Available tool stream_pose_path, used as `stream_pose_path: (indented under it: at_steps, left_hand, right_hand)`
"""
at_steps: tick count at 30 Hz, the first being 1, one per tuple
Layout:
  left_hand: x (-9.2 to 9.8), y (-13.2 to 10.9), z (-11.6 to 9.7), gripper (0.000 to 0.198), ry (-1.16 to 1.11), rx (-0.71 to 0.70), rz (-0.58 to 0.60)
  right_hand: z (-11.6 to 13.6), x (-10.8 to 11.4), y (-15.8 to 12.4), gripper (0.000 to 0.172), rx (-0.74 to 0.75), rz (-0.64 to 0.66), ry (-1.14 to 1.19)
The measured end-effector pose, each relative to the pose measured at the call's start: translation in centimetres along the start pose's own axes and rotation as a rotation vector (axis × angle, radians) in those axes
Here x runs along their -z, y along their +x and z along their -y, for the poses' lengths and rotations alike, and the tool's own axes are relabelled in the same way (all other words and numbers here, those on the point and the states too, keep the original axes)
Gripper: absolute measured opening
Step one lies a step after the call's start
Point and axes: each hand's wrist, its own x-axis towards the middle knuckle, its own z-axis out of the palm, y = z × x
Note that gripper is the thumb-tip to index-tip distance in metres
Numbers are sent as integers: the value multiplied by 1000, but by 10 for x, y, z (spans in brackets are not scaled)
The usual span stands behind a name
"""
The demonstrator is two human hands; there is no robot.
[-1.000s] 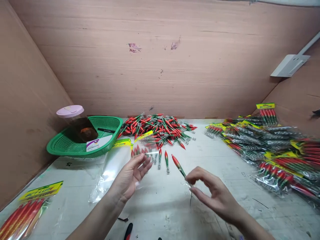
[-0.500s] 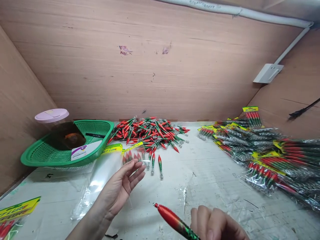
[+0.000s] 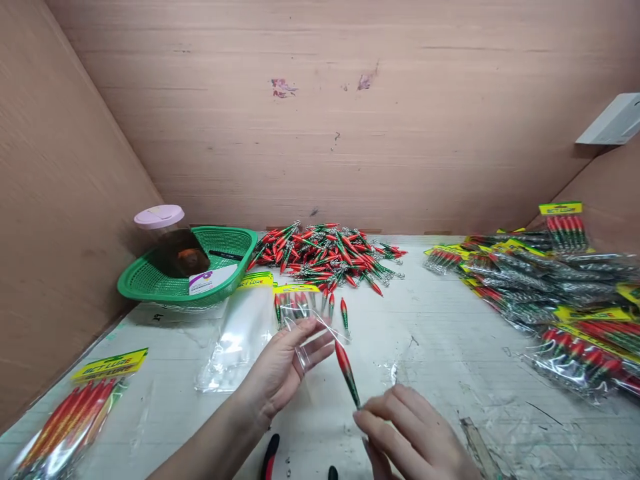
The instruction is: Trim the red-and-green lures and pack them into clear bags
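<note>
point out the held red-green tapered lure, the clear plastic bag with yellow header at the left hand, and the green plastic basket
Red-green tapered lure (image 3: 347, 373), head view: middle of its body.
Clear plastic bag (image 3: 299, 307), head view: its clear front panel.
Green plastic basket (image 3: 143, 279), head view: bare mesh inside.

Packet of red-orange lures, nearer you than the green basket and to its left: yellow header gives you "BCT LURE". Stacked clear bags, just right of the basket: you get "CT LURE", first letter unclear. Small packet on the heap, well right of the basket: "BCT LURE" again. White card inside the basket: purple logo, print too small for you. Bag at your left hand, right of the basket: header lettering illegible. Dark mark, just your side of the basket: character unclear.
</note>
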Motion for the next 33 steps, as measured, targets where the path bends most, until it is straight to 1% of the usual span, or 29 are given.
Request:
stream_pose_path:
  at_steps: [3, 6, 9, 12, 15, 18, 20, 23, 25, 27, 29, 31, 32, 33]
  left_hand:
    - [-1, -6, 7, 7, 65, 56, 119]
    - [-3, -12, 8, 20, 107, 96, 222]
    - [-6, -16, 5, 39, 97, 117, 253]
    - [-8, -19, 4, 47, 72, 114, 261]
    - [-10, -22, 10, 47, 24, 120, 290]
    - [-10, -24, 19, 42, -49, 129, 340]
    - [-10, -25, 25, 37, -110, 129, 360]
    - [-9, -24, 32, 31, -226, 127, 388]
    - [-8, -21, 32, 31, -315, 119, 414]
    - [-7, -18, 30, 34, -388, 111, 412]
    - [-5, -15, 28, 36, -431, 112, 378]
    - [-4, -14, 26, 34, -448, 116, 346]
    - [-4, -14, 26, 33, -450, 117, 338]
    - [-4, -14, 27, 31, -452, 122, 337]
  right_hand:
    - [-8, 1, 11, 25, 75, -12, -194]
    - [-9, 4, 18, 26, 92, -25, -299]
    - [-9, 5, 19, 29, 90, -38, -324]
    - [-10, 3, 13, 30, 71, -37, -279]
    - [-11, 0, 8, 29, 22, -86, -215]
    - [-8, 0, 11, 25, -31, -105, -204]
    - [-5, 1, 18, 23, -28, -123, -216]
    - [-3, 5, 32, 27, -11, -147, -212]
    - [-3, 8, 39, 29, 10, -115, -191]
    - [-6, 12, 45, 30, 21, -104, -159]
    - [-11, 16, 48, 28, -48, -175, -162]
    - [-15, 17, 51, 19, -193, -255, -124]
    - [-17, 17, 53, 15, -274, -257, -57]
    - [-18, 17, 55, 11, -351, -227, 56]
